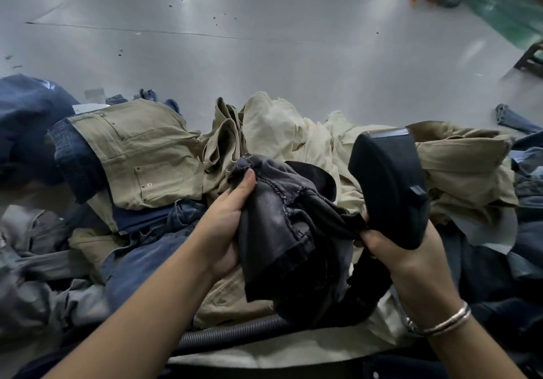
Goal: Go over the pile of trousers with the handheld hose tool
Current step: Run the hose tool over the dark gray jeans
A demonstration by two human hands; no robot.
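Both busy: left hand (pixel 226 217) grips dark trousers (pixel 282 231); right hand (pixel 393 249) beside them grips hose tool (pixel 388 184).

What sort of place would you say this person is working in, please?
Probably a garment factory's finishing area. A mixed pile of trousers covers a large grey work table, the right hand holds a black handheld tool fed by a ribbed hose, and the left hand grips dark trousers.

Table (pixel 264 40) beyond trouser pile (pixel 147 155) open.
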